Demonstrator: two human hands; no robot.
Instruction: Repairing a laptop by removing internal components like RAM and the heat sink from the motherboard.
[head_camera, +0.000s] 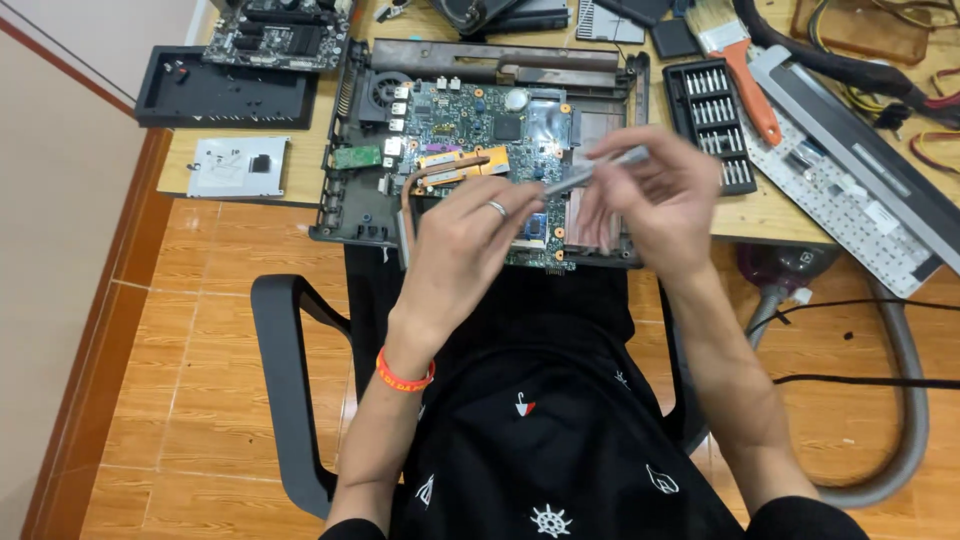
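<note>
Holding a slim silver screwdriver (590, 172) between both hands, the right hand (655, 205) pinches its upper end, the left hand (470, 235) its lower tip, the shaft slanting above the laptop motherboard (480, 130).

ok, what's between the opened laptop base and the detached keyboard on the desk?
In the head view, a black screwdriver bit case lies between the laptop base and the keyboard; an orange-handled brush sits just behind it.

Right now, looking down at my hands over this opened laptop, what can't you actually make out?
Head view only:
- Screwdriver tip: motion-blurred, and the left hand covers it.
- Right hand grip on the handle: blurred, fingers smeared.
- Laptop base front edge: hidden behind both hands.
- Bit set: bits too small to tell apart.
- Keyboard: cut off at the right edge.
</note>
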